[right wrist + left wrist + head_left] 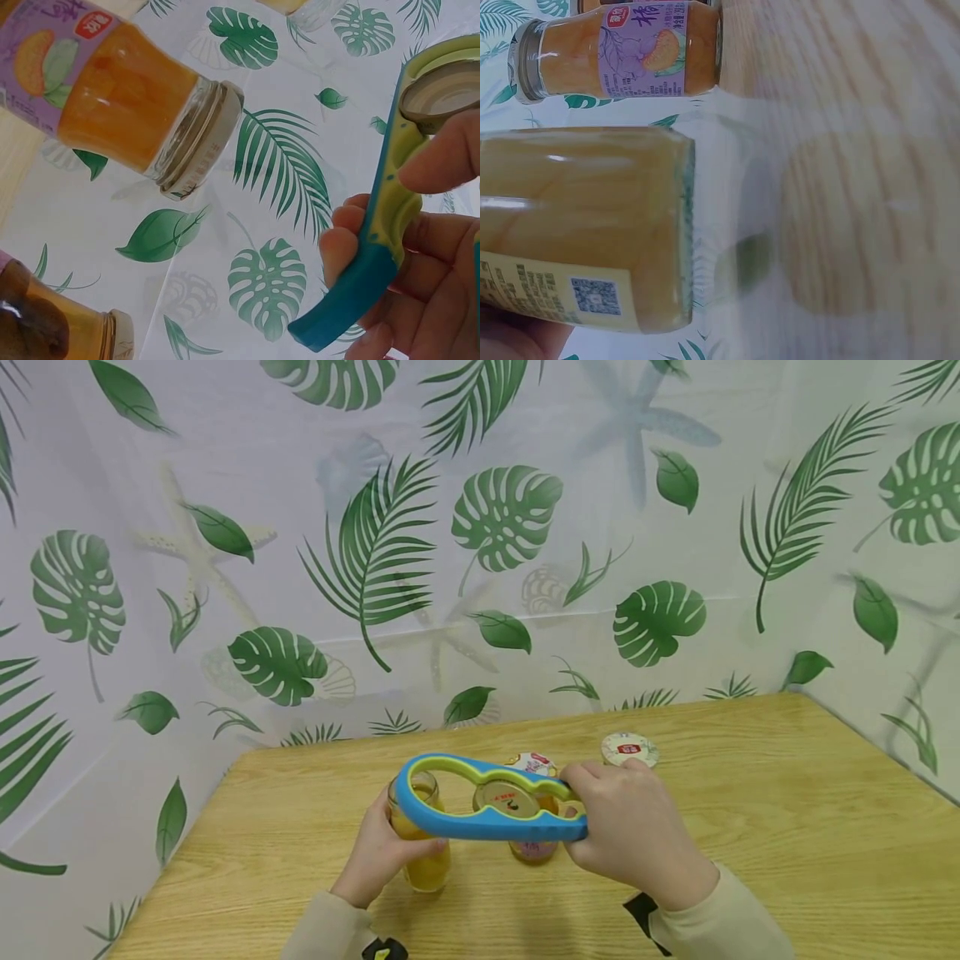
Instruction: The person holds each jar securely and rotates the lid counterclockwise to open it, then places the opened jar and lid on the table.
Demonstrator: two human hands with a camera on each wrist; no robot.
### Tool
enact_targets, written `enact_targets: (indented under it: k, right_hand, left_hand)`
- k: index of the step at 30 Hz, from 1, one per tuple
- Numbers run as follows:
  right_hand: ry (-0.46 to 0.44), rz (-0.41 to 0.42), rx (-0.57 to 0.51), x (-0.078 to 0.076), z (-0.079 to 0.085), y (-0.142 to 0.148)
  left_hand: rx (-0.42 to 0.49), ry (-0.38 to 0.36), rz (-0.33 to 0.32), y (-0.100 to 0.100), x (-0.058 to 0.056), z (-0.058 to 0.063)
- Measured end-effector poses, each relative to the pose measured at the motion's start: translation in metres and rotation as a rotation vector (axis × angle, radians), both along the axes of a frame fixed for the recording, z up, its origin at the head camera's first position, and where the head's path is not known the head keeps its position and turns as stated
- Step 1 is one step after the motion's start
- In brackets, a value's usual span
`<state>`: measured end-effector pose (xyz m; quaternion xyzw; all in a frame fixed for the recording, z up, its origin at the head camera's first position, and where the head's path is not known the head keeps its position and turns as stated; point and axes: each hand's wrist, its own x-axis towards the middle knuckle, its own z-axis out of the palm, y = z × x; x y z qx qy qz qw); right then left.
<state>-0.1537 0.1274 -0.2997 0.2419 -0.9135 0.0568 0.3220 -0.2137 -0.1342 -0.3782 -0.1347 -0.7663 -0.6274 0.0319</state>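
Right grip (633,827) clutches the blue opener (487,829), long axis crosswise, loop (403,793) leftward (gold lid (507,799) inside)! Left grip (384,852) clasps a near-upright jar (427,870), QR code (596,297) on its label (555,291).

In the left wrist view, the purple label (630,81) of one jar (570,49) bears the large character 橘, a vertical 净含量 with blurred figures, and an unclear red badge (618,16). The nearer jar's cream label (547,291) carries a QR code (595,296) beside illegible small print. Red lettering on the gold lid (491,793) is too small to read.
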Motion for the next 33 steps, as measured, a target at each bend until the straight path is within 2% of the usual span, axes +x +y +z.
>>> enact_targets:
  k: [17,26,33]
  right_hand:
    - [-0.01,-0.007,-0.006,-0.0005,0.0005,0.0008]
    - [0.0,-0.001,-0.016,-0.0016,0.0,0.0017]
    - [-0.002,-0.001,-0.02,-0.002,0.0,0.0023]
  left_hand:
    - [-0.013,-0.012,0.001,-0.0014,-0.0024,-0.0055]
    - [-0.033,0.002,-0.035,0.0008,-0.003,-0.007]
    - [-0.038,-0.009,-0.037,0.0014,-0.003,-0.008]
